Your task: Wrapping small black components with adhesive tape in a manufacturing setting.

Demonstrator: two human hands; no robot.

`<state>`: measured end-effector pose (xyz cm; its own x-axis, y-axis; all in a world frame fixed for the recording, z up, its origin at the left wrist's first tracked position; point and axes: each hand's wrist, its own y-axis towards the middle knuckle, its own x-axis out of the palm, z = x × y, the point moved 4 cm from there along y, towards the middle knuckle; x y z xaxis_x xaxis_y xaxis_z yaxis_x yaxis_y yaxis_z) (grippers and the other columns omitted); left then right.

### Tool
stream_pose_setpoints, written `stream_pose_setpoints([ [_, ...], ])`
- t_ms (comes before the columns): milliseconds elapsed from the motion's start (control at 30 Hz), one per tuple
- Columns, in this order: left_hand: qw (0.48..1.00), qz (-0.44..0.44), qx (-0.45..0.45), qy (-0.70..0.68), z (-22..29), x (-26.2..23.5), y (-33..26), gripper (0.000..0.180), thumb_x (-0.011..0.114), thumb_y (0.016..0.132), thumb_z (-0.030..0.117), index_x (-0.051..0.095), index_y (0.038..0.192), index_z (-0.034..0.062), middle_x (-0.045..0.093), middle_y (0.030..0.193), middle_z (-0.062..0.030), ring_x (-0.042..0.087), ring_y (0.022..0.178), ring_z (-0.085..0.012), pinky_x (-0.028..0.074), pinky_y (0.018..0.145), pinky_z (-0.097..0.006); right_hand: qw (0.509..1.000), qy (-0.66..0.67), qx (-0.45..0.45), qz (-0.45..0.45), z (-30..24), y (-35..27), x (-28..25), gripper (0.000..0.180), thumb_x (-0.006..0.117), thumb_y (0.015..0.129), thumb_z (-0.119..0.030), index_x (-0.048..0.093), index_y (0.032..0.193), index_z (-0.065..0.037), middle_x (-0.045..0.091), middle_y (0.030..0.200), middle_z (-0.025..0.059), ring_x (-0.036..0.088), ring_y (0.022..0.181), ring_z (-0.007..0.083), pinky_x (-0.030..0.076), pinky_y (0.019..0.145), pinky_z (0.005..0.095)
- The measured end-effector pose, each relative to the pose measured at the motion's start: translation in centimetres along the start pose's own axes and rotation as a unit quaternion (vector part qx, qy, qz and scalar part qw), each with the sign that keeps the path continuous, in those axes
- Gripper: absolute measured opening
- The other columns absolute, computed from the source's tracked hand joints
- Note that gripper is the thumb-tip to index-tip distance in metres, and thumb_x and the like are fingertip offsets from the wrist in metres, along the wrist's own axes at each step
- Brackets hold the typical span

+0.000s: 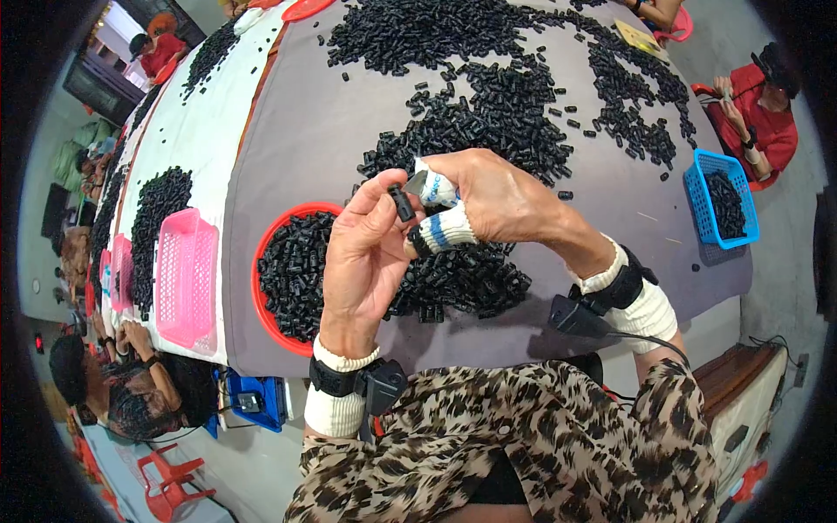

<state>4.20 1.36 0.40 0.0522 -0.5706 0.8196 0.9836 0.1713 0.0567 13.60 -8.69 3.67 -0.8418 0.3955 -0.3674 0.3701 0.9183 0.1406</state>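
Above the red bowl (pixel 261 261), the left hand (pixel 362 253) pinches a small black part (pixel 402 203) nearly upright, its top tilted slightly left.

A long table (pixel 288 131) with a grey cloth and a white cloth fills the room. The floor (pixel 244 471) is pale grey. Red plastic chairs (pixel 170 488) stand at the lower left. Other people sit around the table. Bright light comes from the far left corner.
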Motion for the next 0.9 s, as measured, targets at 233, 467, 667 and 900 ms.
stream_pose_setpoints([
  [233, 1.0, 0.001, -0.006, 0.03, -0.33, 0.07, 0.06, 0.027, 0.054, 0.086, 0.009, 0.052, 0.112, -0.0002, 0.061, 0.098, -0.01, 0.059, 0.089, -0.0175, 0.05, 0.079, -0.032, 0.999, -0.044, 0.021, -0.021, -0.36, -0.17, -0.32, 0.028, 0.069, 0.065, -0.023, 0.055, 0.077, -0.003, 0.053, 0.065, 0.002, 0.05, 0.061, 0.0127, 0.04, 0.055, 0.0283],
  [467, 1.0, -0.004, -0.008, 0.026, -0.29, 0.04, 0.03, 0.026, 0.053, 0.087, 0.008, 0.052, 0.111, -0.001, 0.061, 0.098, -0.0101, 0.06, 0.089, -0.0174, 0.05, 0.079, -0.032, 0.998, -0.056, -0.004, -0.036, -0.31, -0.06, -0.17, 0.028, 0.069, 0.065, -0.024, 0.055, 0.075, -0.003, 0.053, 0.065, 0.0028, 0.05, 0.06, 0.0133, 0.039, 0.055, 0.0284],
  [667, 0.999, 0.027, -0.006, 0.044, -0.44, 0.2, 0.12, 0.026, 0.054, 0.086, 0.008, 0.052, 0.111, -0.0018, 0.061, 0.097, -0.0099, 0.06, 0.087, -0.0162, 0.051, 0.077, -0.03, 0.999, -0.027, -0.016, -0.012, -0.31, -0.3, -0.3, 0.037, 0.068, 0.065, -0.033, 0.057, 0.075, 0.001, 0.055, 0.061, 0.0092, 0.05, 0.056, 0.0192, 0.041, 0.055, 0.033],
  [900, 0.999, 0.016, -0.007, 0.045, -0.39, 0.11, 0.14, 0.026, 0.055, 0.086, 0.007, 0.052, 0.11, -0.0022, 0.061, 0.096, -0.0095, 0.06, 0.086, -0.015, 0.051, 0.075, -0.028, 0.999, -0.036, -0.011, -0.013, 0.08, -0.21, -0.25, 0.037, 0.068, 0.066, -0.033, 0.056, 0.074, 0.0, 0.054, 0.059, 0.008, 0.049, 0.054, 0.0171, 0.039, 0.053, 0.0326],
])
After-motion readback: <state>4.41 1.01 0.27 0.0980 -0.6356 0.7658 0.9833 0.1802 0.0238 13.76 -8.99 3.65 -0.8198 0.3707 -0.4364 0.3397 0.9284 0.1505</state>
